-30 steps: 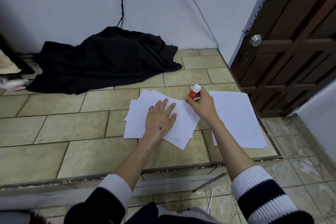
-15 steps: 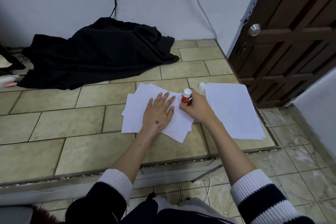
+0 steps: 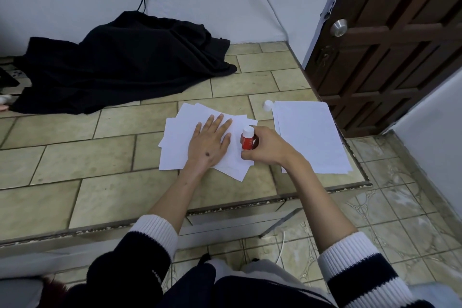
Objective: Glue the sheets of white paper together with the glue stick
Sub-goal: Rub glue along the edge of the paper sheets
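The right hand [image 3: 268, 149] grips the glue stick [image 3: 247, 141] upright just beside the flat left hand [image 3: 209, 142] pressing the fanned sheets [image 3: 175, 142], having drawn nearer since before.

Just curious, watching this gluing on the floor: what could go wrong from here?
Three possible risks. The fanned sheets lie askew under the flat left hand, so they may bond crooked. The right hand holds the glue stick near the sheets' right edge; it could run off and smear the floor tiles. The small white cap lies loose beside the clean stack and might roll away.
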